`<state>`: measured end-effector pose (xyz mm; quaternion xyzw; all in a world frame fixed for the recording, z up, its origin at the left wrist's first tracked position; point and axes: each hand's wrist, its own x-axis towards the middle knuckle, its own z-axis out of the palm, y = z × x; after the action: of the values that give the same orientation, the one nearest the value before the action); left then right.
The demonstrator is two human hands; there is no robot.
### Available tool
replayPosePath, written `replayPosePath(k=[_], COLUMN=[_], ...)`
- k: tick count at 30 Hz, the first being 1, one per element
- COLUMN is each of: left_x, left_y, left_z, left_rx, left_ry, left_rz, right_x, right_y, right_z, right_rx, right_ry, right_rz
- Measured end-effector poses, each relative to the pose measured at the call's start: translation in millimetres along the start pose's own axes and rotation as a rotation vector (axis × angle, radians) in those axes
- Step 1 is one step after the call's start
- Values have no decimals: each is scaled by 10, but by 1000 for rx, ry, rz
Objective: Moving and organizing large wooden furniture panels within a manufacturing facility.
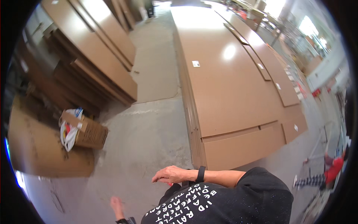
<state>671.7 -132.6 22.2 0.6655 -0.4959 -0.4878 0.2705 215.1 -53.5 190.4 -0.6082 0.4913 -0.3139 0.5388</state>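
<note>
My right hand (171,174) reaches across the front of my black T-shirt, with a black band on its wrist. Its fingers point left, loosely stretched, and nothing shows in them. A small red bit beneath the hand is too small to make out. Low in the view, my left hand (116,205) is smeared by motion over the grey floor, so its fingers cannot be read. Neither hand touches the large stack of brown panels (231,89) ahead and to the right; my right hand is nearer to it.
More brown panels (100,48) lean at the left. Beside them, a cardboard box (93,132) with a white plastic bag (69,136) stands near a large curved brown sheet (41,145). Grey floor (156,123) runs between the stacks. A person in red (334,170) is at far right.
</note>
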Motion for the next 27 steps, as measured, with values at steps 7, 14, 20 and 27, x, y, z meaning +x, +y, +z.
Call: replayPosePath(k=[7, 14, 20, 27], left_x=[1501, 1083, 2028, 2787], left_y=[4156, 6613, 7215, 7968], left_z=[1009, 1774, 1974, 3134], left_rx=[-312, -565, -742, -906], left_ry=[-168, -1148, -1174, -1048], left_rz=[723, 1508, 1414, 1313], right_x=[542, 1236, 1767, 2273], right_y=[158, 170, 33, 404], right_z=[-386, -1284, -2532, -3894], right_rx=[-196, -318, -463, -333], right_ry=[259, 355, 578, 594], right_rz=[-63, -7, -31, 50])
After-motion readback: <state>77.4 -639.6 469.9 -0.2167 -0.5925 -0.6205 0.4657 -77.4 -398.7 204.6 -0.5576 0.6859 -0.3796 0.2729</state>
